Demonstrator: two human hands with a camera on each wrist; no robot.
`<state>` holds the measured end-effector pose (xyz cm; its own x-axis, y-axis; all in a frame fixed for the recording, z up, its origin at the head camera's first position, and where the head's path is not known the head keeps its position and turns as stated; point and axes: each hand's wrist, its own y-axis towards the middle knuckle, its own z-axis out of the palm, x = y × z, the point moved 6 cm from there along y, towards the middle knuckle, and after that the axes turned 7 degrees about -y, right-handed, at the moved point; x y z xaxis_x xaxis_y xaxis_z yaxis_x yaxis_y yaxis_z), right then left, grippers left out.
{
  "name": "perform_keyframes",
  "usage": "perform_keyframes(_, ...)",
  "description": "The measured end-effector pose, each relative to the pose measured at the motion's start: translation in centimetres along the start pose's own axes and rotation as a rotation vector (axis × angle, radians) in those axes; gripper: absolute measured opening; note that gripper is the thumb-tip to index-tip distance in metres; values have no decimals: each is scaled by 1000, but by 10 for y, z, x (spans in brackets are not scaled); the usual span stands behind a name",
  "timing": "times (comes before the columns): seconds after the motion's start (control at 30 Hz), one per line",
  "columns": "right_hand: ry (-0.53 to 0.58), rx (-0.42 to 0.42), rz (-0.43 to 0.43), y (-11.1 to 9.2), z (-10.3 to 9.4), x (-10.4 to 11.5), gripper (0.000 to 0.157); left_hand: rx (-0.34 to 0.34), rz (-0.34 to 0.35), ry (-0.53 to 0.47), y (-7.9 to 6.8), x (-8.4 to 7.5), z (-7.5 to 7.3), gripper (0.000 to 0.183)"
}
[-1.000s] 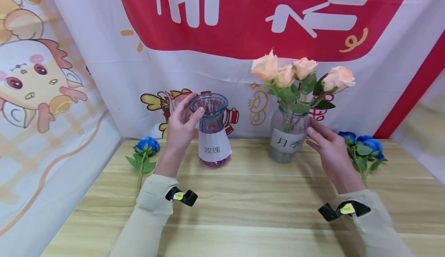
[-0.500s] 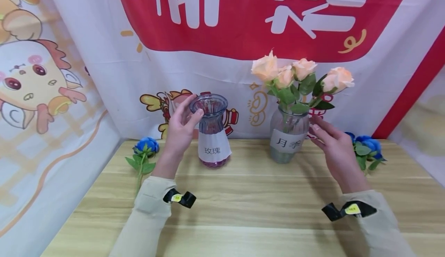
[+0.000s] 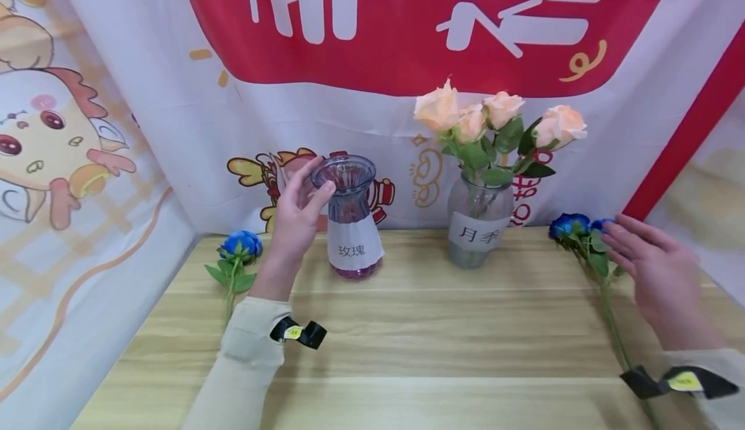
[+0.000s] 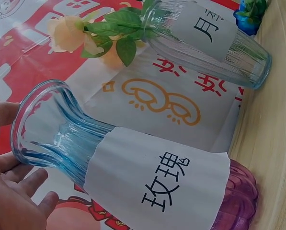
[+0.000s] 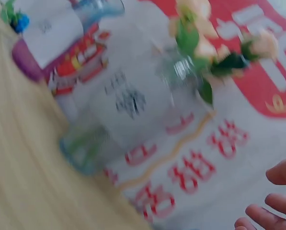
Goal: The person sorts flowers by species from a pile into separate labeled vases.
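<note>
My left hand [image 3: 293,213] holds the flared rim of a glass vase [image 3: 348,209], thumb at the front and fingers at the far side. The vase is bluish at the top, purple at the base, with a white paper label, and stands upright with no flowers in it. My right hand [image 3: 663,278] is over the table's right side with fingers extended, holding nothing and overlapping blue roses [image 3: 570,226] in the head view. A second, clear glass vase [image 3: 468,258] with a label holds several peach roses [image 3: 503,110]. Its image is blurred in the right wrist view.
A blue rose [image 3: 241,246] with green leaves lies at the table's left. The wooden table [image 3: 407,346] ends at a printed cloth backdrop [image 3: 326,110] behind the vases. Another cloth [image 3: 70,236] hangs along the left side.
My right hand has left the side of the clear vase and moved right, over to the blue roses. The left hand has stayed at the purple-based vase's rim.
</note>
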<state>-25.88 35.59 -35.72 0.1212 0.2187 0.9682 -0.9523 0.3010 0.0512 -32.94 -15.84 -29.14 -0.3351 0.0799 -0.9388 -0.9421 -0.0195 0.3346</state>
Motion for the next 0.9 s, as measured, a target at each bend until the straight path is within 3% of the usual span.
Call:
perform_keyframes(0.1,-48,-48,35,1,-28,-11,15,0,-10,5,0,-1,0,58)
perform_keyframes(0.17,-146,-76,79,0,-43,-20,16,2,-13,5,0,0,0,59)
perform_keyframes(0.23,-312,-85,138,-1,-56,-29,31,5,-16,0,0,0,1,59)
perform_keyframes(0.37,-723,-40,292,-1,-68,-44,77,1,-13,-8,0,0,1,59)
perform_keyframes(0.43,-851,-6,361,-1,-71,-51,80,0,-11,-6,0,-1,1,59)
perform_keyframes(0.53,-891,29,432,0,-74,-60,82,0,-12,-2,0,-1,1,59)
perform_keyframes(0.73,-938,52,444,1,-77,-68,72,1,-1,0,0,-2,1,60)
perform_keyframes(0.9,-1047,25,444,-4,-73,-66,88,-2,-6,9,-1,-1,1,59)
